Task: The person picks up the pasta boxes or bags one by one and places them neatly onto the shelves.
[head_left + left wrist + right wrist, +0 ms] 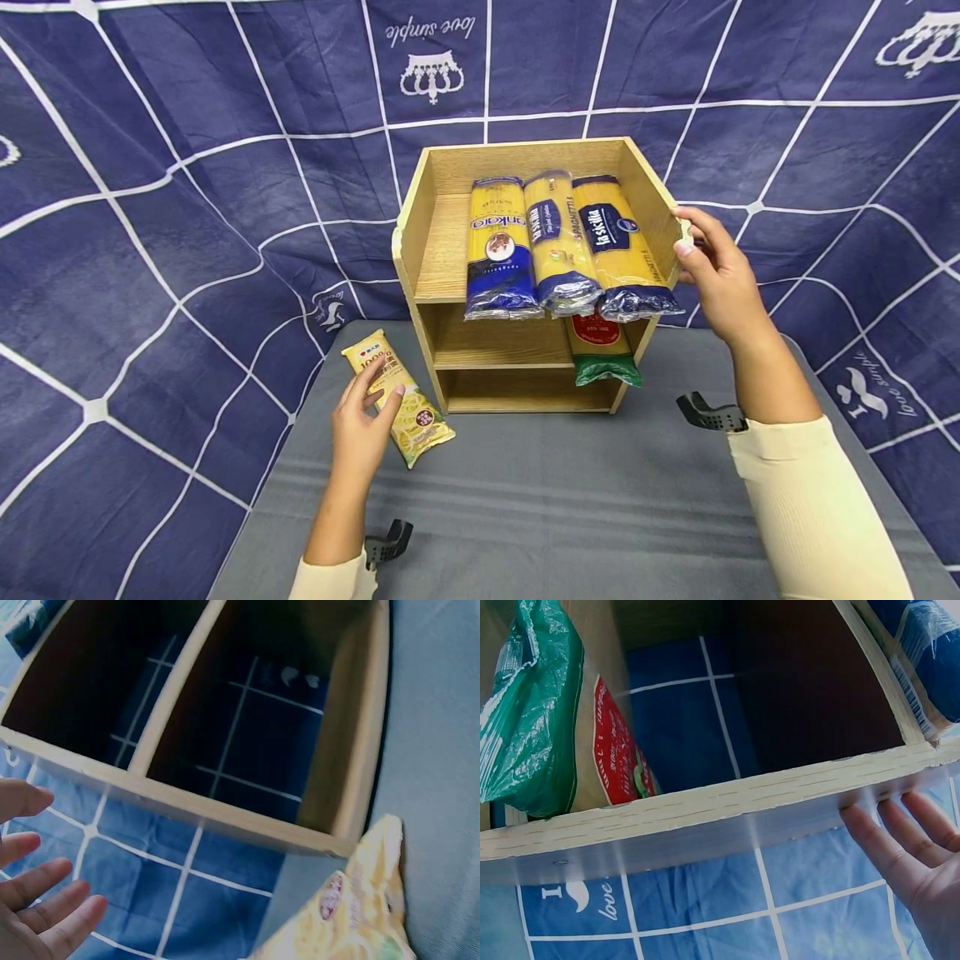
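Observation:
A small wooden shelf (517, 367) stands on the grey cloth. My right hand (716, 279) grips the upper front edge of its right side panel, the fingertips (855, 815) against the panel's outer face. On the top tier lie three packs: a blue-and-yellow spaghetti pack (498, 242), a middle spaghetti pack (558, 237) and a right spaghetti pack (618, 242). Loosely spread, my left hand (363, 429) hovers by a yellow noodle bag (412, 408), holding nothing. That bag lies slanted left of the shelf; the hand covers part of it in the head view.
A green-and-red pasta pack (600, 342) sticks out of the middle tier at the right. Blue gridded cloth (315, 175) hangs behind and at both sides. Grey cloth (547, 500) covers the surface in front of the shelf.

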Motion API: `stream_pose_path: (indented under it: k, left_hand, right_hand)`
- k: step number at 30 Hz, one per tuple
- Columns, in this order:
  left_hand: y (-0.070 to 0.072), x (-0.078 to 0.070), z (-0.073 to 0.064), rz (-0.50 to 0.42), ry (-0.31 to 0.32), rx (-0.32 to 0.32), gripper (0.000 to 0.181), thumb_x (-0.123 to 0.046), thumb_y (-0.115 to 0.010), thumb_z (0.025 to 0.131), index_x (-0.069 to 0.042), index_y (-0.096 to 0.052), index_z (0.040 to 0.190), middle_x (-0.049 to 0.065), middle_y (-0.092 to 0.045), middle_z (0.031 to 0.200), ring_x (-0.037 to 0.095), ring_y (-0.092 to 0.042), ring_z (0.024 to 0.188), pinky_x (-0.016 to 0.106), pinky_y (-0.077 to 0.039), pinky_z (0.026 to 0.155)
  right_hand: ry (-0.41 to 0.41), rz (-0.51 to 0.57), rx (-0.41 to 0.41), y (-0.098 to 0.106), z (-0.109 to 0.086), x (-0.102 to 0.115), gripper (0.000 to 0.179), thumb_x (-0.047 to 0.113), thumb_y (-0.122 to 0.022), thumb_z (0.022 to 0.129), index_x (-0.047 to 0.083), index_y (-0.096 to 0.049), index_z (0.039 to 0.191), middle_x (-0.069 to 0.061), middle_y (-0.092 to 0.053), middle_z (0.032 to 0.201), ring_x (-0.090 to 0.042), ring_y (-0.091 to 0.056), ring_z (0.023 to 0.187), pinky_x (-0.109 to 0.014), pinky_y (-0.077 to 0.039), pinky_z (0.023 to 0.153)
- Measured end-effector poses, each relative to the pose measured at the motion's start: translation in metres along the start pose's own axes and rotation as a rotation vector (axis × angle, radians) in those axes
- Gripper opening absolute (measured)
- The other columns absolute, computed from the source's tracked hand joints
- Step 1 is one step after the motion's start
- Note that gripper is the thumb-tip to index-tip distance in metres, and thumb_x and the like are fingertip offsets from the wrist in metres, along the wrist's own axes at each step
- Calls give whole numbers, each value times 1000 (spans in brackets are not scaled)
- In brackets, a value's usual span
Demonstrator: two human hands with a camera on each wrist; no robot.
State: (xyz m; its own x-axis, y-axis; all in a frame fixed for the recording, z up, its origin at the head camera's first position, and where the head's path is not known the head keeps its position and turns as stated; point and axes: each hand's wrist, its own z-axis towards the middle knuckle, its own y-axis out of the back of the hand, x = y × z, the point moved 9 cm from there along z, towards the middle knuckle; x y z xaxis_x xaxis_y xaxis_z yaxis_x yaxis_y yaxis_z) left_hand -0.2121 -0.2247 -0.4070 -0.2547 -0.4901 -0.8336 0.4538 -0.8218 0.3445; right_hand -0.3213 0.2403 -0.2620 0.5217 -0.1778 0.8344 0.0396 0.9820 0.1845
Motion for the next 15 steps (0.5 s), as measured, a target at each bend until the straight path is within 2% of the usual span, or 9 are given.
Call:
stream_pose_path:
  k: [3,7,15]
  left_hand:
    - [-1,13,-4,52,48,14,57,-11,-75,90,-18,-57,144,12,-59,143,27,-55,134,24,-51,101]
    - [-3,31,-9,95,110,36,61,-16,-75,91,-17,-53,147,15,-56,144,32,-53,135,48,-50,103]
    - [-10,75,-17,63,284,79,67,-17,-73,93,-6,-42,152,23,-48,150,42,-50,137,56,-49,105]
  right_hand:
    - [-1,16,-1,0,0,0,45,14,-52,103,17,-50,148,4,-60,123,-10,-59,107,-12,-54,74]
    - [0,24,-1,0,0,0,45,14,-52,103,17,-50,148,4,-60,123,-10,-59,107,-13,-55,75]
    - [-8,-6,-2,0,-1,0,45,16,-51,104,17,-49,149,6,-59,125,-10,-58,108,-12,-54,75]
